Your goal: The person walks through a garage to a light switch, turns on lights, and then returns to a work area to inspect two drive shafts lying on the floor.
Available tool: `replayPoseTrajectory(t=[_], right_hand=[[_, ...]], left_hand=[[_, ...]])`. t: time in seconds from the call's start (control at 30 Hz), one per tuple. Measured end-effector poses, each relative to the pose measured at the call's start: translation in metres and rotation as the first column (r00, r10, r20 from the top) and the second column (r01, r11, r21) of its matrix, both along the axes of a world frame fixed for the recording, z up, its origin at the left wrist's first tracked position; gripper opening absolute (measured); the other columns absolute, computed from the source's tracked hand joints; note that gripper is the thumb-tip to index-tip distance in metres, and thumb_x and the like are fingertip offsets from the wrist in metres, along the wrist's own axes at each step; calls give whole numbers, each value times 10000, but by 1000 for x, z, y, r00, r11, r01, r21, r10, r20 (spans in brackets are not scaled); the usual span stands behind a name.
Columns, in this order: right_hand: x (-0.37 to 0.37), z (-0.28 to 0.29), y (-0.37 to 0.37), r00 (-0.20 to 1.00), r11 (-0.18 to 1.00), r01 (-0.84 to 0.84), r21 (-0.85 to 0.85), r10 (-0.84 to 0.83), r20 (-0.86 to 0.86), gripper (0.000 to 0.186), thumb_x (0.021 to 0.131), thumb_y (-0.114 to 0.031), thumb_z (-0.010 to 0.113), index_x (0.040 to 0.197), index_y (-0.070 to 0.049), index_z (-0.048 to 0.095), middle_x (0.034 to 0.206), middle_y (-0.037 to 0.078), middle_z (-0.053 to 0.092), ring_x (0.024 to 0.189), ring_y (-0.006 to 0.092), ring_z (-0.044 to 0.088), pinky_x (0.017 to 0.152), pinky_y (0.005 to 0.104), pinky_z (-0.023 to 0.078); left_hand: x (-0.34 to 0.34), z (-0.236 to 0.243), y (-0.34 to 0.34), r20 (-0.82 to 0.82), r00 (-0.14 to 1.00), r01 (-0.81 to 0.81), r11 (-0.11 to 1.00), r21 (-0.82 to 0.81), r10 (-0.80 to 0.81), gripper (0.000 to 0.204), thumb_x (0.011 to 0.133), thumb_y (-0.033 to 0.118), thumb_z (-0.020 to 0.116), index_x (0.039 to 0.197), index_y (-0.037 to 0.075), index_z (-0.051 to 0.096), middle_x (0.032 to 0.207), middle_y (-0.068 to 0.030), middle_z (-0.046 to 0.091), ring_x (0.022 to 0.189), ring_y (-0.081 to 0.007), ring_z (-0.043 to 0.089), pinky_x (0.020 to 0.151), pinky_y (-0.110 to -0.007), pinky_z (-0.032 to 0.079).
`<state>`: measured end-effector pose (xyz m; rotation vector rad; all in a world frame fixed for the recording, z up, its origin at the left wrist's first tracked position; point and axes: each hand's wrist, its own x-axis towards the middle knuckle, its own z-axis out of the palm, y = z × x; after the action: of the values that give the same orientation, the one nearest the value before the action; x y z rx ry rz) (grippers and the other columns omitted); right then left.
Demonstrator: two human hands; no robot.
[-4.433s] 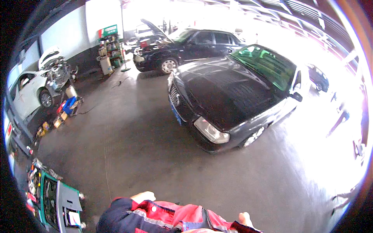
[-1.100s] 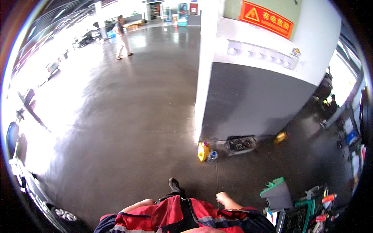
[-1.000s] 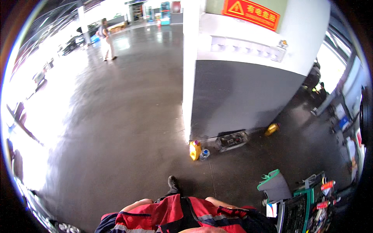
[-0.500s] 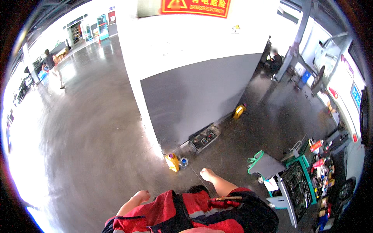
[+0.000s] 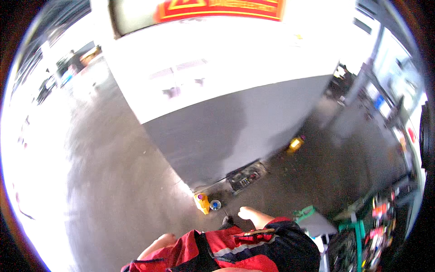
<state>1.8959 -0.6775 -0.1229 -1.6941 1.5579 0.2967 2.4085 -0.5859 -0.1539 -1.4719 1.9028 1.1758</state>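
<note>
My left hand (image 5: 166, 239) hangs low in front of my red and black clothing, its fingers loosely curled and slightly blurred. My right hand (image 5: 246, 212) is held a little farther forward, also curled in a loose fist, with nothing seen sticking out of it. Neither touches anything. Closest ahead on the floor stand a yellow jug (image 5: 201, 204) with a purple cap and a clear bottle (image 5: 215, 205) with a blue cap, side by side at the wall corner. Just beyond them, a dark case (image 5: 246, 177) with small parts in it lies along the wall foot.
A grey and white wall (image 5: 195, 145) stands ahead, bearing a red sign (image 5: 222, 10). Another yellow jug (image 5: 296, 144) is at its right end. To my right is a green-framed tool cart (image 5: 360, 240) beside scattered tools. Farther right, a lift post (image 5: 358, 81) rises.
My view has shifted and tilted, and the wall fills more of it. The jug, bottle and case sit closer to my body. The tool cart has slid toward the lower edge. Both hands stay curled.
</note>
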Motion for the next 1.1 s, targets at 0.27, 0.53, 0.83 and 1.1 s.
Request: replayPoseTrajectory(t=[0.27, 0.53, 0.83, 1.1], right_hand=[[-67, -7, -91, 970, 990, -61, 125, 88, -227, 394, 816, -267, 515, 1058, 11, 653, 1146, 273, 589, 1110, 404, 563, 929, 437, 460], [68, -13, -102, 862, 877, -440, 193, 473, -183, 422, 797, -269, 505, 1065, 24, 647, 1159, 266, 586, 1116, 379, 563, 935, 416, 456], [242, -12, -60, 698, 700, -714, 1, 712, 74, 378, 837, -305, 516, 1047, -19, 645, 1038, 215, 655, 978, 335, 636, 858, 408, 488], [307, -12, -57, 593, 601, -767, 225, 798, -106, 366, 815, -305, 574, 1010, -8, 663, 1014, 218, 661, 984, 348, 633, 846, 413, 487]], left_hand=[[-131, 104, 36, -353, 795, -530, 848, -7, 494, 424, 910, 374, 497, 1136, 31, 602, 1122, -169, 636, 1052, -342, 588, 926, -414, 456], [-79, 105, 181, 58, 631, -776, 631, 18, 774, 441, 818, 392, 564, 1093, 54, 635, 1075, -184, 655, 1012, -358, 621, 856, -440, 489], [-33, 55, 333, 212, 348, -928, 303, 218, 913, 408, 849, 359, 542, 1096, 53, 654, 1096, -175, 653, 1029, -329, 615, 892, -400, 486], [58, 40, 354, -6, 310, -937, 307, 168, 951, 407, 854, 354, 531, 1096, 50, 653, 1098, -174, 652, 1035, -331, 612, 898, -398, 483]])
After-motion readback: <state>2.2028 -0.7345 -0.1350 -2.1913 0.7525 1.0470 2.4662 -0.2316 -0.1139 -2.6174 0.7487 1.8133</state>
